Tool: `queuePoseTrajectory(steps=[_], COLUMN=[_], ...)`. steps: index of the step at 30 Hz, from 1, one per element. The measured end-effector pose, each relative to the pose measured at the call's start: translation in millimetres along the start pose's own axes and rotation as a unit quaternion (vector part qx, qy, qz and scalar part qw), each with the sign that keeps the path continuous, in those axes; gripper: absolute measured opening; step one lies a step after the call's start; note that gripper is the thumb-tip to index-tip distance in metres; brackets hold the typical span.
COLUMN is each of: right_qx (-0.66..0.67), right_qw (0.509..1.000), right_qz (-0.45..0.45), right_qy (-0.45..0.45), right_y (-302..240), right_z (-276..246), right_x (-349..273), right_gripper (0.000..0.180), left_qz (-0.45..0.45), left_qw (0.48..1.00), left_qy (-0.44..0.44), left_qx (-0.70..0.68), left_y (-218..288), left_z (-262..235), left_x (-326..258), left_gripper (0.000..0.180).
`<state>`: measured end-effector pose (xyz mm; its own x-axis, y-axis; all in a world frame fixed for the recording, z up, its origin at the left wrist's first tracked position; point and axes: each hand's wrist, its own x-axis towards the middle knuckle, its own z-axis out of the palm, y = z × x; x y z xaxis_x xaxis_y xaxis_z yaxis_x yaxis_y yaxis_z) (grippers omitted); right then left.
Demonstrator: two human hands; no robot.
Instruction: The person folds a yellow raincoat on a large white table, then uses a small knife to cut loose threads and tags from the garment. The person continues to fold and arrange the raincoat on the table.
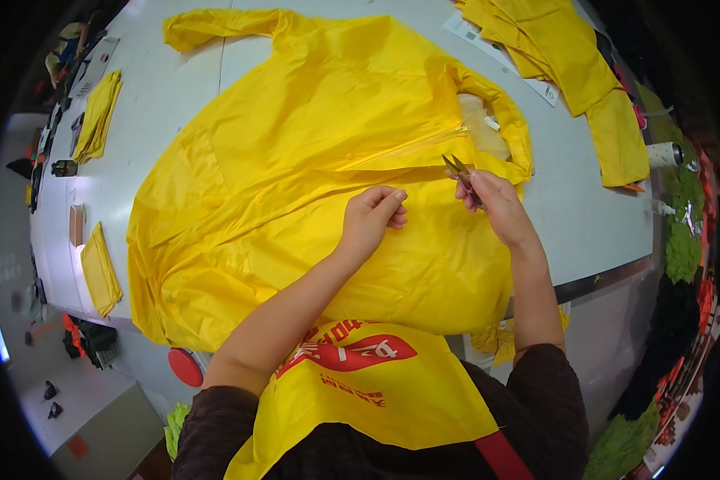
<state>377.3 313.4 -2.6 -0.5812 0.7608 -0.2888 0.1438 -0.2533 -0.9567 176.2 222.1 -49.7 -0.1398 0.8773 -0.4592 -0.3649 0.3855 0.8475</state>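
A large yellow raincoat [296,136] lies spread across the table, one sleeve stretched out to the far left. Its zipper [408,146] runs slantwise up to the neck, where a whitish translucent lining [482,128] shows. My right hand [494,200] is closed around a small pair of thread snips [458,170], blades pointing up and left, slightly parted, above the coat near the zipper end. To its left, my left hand [376,214] is held over the coat with thumb and fingers pinched together. Whatever may be between those fingertips is too small to make out.
The pale table [592,232] holds stacked yellow garments [552,56] over a printed sheet at the far right. Folded yellow pieces [100,268] lie along the left edge, near a small box [77,225]. A white cylinder [664,154] sits at the right edge. A red round stool [186,366] stands below.
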Motion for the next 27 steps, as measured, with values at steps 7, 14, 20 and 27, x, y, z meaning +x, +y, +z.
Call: queuePoseTrajectory(steps=[7,14,20,27], right_qx=[-0.114,-0.089,-0.065,-0.015], right_qw=[0.987,0.976,0.965,0.966], right_qz=[0.058,0.159,0.213,0.207], right_qy=[-0.095,-0.122,-0.139,-0.157], right_y=[8,10,19,23], right_z=[6,9,9,7], right_x=[15,23,36,46], right_gripper=[0.030,0.030,0.031,0.030], left_qz=[0.027,0.065,0.083,0.088], left_qw=[0.998,0.983,0.973,0.964], left_qy=[0.010,-0.005,-0.008,-0.023], left_qx=[0.053,0.175,0.216,0.251], left_y=[-1,-8,-15,-18], left_z=[-6,-4,-4,-3], left_x=[-13,-15,-16,-16], left_gripper=[0.019,0.018,0.018,0.018])
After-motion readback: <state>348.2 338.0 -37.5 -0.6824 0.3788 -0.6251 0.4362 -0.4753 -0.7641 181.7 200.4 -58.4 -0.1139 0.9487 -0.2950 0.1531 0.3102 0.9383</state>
